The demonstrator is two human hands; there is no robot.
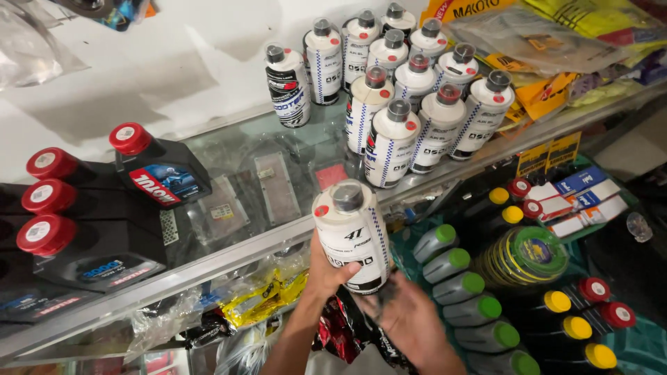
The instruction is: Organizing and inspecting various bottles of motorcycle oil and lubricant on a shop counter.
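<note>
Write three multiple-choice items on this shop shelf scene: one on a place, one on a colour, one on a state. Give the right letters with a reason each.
1. Where do the black bottles with red caps stand?
A. On the glass shelf, at its left end
B. On the floor
C. Among the white bottles

2. What colour are the caps on the grey bottles lying below the shelf?
A. Red
B. Green
C. White

3. How is the white bottle nearest the camera held?
A. It lies flat on the shelf
B. It hangs from a hook
C. The left hand grips it upright, the right hand just below it

Answers:
1 A, they line the glass at the left.
2 B, each grey bottle ends in a green cap.
3 C, the left fingers wrap its side, clear of the shelf.
</note>
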